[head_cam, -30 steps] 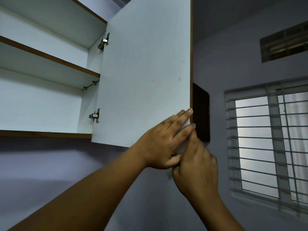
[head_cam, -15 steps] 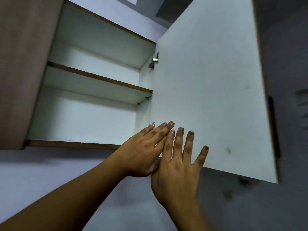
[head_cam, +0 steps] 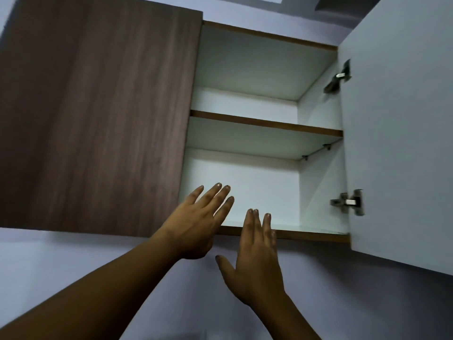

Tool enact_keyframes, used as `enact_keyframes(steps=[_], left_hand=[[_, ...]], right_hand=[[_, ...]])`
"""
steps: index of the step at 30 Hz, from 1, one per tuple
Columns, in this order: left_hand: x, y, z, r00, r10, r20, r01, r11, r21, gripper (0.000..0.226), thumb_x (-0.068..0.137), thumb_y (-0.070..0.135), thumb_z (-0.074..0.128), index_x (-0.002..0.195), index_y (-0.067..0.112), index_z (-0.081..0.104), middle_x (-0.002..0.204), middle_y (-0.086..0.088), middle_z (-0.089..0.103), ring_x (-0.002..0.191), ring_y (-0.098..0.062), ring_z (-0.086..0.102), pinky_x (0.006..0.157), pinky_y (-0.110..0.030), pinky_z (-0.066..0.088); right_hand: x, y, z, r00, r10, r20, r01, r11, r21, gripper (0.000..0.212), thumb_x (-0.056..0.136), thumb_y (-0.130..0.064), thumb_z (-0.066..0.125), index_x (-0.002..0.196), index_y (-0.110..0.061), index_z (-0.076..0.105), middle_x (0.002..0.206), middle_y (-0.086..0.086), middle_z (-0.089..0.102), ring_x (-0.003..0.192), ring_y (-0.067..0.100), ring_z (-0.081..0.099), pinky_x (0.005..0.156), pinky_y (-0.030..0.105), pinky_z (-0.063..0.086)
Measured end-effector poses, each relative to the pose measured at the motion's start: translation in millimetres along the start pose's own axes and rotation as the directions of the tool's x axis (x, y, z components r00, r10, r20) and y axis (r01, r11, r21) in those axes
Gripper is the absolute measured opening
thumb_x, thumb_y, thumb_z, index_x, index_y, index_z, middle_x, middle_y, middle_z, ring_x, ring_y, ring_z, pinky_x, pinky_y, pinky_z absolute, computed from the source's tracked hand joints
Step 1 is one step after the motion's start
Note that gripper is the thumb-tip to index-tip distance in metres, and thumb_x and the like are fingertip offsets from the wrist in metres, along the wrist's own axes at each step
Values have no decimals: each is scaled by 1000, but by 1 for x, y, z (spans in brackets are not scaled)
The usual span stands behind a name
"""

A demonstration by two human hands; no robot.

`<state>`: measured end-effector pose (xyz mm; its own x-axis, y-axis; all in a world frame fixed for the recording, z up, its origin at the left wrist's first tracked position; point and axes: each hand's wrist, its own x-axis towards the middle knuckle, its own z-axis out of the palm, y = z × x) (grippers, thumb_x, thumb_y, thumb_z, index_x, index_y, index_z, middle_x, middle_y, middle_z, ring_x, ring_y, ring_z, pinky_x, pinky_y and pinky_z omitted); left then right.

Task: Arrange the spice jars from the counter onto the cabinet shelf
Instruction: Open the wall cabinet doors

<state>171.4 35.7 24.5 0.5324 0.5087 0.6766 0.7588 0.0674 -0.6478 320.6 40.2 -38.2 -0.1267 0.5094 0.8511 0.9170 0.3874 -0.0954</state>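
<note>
At the left, a closed cabinet door (head_cam: 98, 114) is seen, faced in dark brown laminate with a vertical wood grain, flat and rectangular. Beside it the cabinet (head_cam: 316, 192) stands open, its inside lined in smooth matte white board, its front edges banded in brown wood tone. A middle shelf (head_cam: 266, 123), a thin straight board, is carried on small metal pins at the right wall; a bottom shelf (head_cam: 311, 235) lies below it. No spice jars are in view; nothing is seen on either shelf.

The left hand (head_cam: 196, 224) is raised before the lower opening, palm forward, fingers spread wide and flat, nothing held. The right hand (head_cam: 257, 261) is lifted just beside it, lower, fingers straight and close together with the thumb out, likewise nothing held; its fingertips overlap the bottom shelf's front edge, though contact cannot be judged.

At the right, two shiny metal hinges (head_cam: 348, 201) are fixed to the open door (head_cam: 402, 133), a plain white panel.
</note>
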Motion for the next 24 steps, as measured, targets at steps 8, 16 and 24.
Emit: enact_keyframes(steps=[8,16,24], left_hand=[[-14,-69,47,988,-73,133,70,997,26,68,89,51,44,146,18,24,157,-18,-7,144,-32,-14,112,-57,1],[-24,-83,64,994,-36,107,33,999,28,47,91,42,40,130,17,49,156,-15,9,143,-35,-14,110,-61,1],[-41,-85,40,998,-19,59,16,998,58,46,89,38,44,128,15,50,151,-17,19,142,-38,-12,111,-61,3]], right_hand=[[51,-96,66,967,24,252,-171,795,582,92,91,-27,58,149,-26,-14,157,1,-20,147,25,0,115,35,20],[60,-141,107,993,88,77,-117,770,627,85,80,-24,68,147,-19,18,150,-2,32,137,18,32,112,39,34],[40,-155,89,993,99,70,-119,690,714,91,80,-24,72,149,-22,12,149,-3,34,134,17,38,105,33,43]])
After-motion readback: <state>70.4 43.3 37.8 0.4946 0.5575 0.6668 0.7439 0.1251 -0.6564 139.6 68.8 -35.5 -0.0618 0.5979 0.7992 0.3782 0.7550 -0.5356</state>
